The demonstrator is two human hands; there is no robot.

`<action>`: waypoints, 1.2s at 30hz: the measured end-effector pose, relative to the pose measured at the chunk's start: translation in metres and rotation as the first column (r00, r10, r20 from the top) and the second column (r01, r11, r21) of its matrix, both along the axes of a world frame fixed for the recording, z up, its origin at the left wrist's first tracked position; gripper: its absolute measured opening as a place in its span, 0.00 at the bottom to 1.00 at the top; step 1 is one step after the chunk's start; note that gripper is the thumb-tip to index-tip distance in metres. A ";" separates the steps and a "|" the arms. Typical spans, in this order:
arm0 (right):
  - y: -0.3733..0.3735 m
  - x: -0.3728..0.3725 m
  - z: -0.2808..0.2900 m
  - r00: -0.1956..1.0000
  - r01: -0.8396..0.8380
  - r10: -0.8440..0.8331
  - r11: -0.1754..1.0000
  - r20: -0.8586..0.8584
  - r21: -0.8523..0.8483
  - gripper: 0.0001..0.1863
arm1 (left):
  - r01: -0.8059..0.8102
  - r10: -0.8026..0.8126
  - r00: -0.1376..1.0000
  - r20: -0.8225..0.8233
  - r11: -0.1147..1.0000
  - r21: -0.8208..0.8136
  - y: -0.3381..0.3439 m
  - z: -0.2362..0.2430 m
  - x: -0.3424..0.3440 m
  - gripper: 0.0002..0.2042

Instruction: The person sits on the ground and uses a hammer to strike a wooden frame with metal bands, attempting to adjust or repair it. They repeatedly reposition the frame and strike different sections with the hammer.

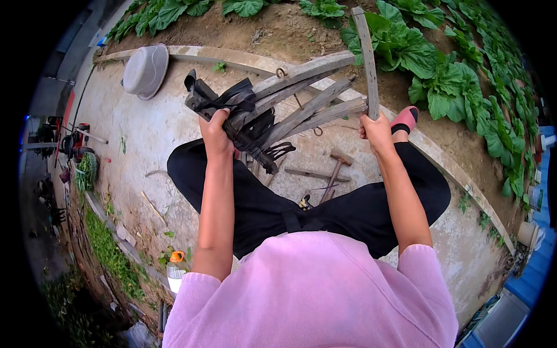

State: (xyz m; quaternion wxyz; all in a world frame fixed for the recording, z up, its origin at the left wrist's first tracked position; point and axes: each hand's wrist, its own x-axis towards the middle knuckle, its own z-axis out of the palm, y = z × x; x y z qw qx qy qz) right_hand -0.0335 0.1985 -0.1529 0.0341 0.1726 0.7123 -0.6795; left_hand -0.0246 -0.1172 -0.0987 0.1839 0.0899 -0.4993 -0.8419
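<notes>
My left hand point(217, 134) is closed around one end of a weathered wooden frame point(290, 75), where black torn straps point(249, 124) hang and wrap over the wood. Its several grey slats fan out to the right, and rusty metal hooks point(281, 72) stick out of them. My right hand point(377, 131) is closed round the lower end of an upright wooden slat point(365, 58); whether this slat joins the frame, I cannot tell. Between my legs, a hammer point(337, 168) lies beside a short wooden bar point(318, 173). A small yellow-and-black object point(304, 202) is partly hidden by my trousers.
Leafy green plants point(400, 46) grow in soil beyond a curved concrete curb point(232, 57). A pale bucket hat point(146, 71) rests by the curb at far left. On the left are a thin stick point(154, 207) and a clear bottle with an orange top point(176, 269).
</notes>
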 end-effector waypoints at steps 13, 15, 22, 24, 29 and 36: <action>0.015 0.012 0.007 0.950 -0.228 0.298 0.863 0.090 -0.451 0.10 | 0.124 -0.129 0.990 0.058 0.989 0.084 -0.017 -0.007 0.005 0.13; 0.016 0.008 0.008 0.959 -0.251 0.266 0.956 0.093 -0.150 0.09 | 0.138 -0.138 0.987 0.087 0.990 0.010 -0.027 -0.013 -0.001 0.13; 0.026 -0.002 0.019 0.987 -0.072 0.106 0.963 0.121 -0.259 0.09 | 0.032 -0.026 0.999 0.024 0.960 -0.278 -0.025 0.003 -0.003 0.18; 0.029 -0.006 0.016 0.986 0.131 -0.085 0.929 0.145 -0.347 0.09 | -0.056 0.068 0.998 0.006 0.872 -0.486 -0.030 -0.005 -0.005 0.19; 0.056 0.005 -0.049 0.904 0.061 -0.043 0.998 0.425 -0.030 0.12 | -0.123 0.139 0.987 0.079 0.976 -0.180 -0.044 -0.021 -0.007 0.12; 0.005 0.066 -0.098 0.840 -0.536 0.356 0.663 0.410 0.523 0.25 | -0.146 0.053 0.972 0.230 0.899 0.413 -0.048 -0.050 -0.007 0.03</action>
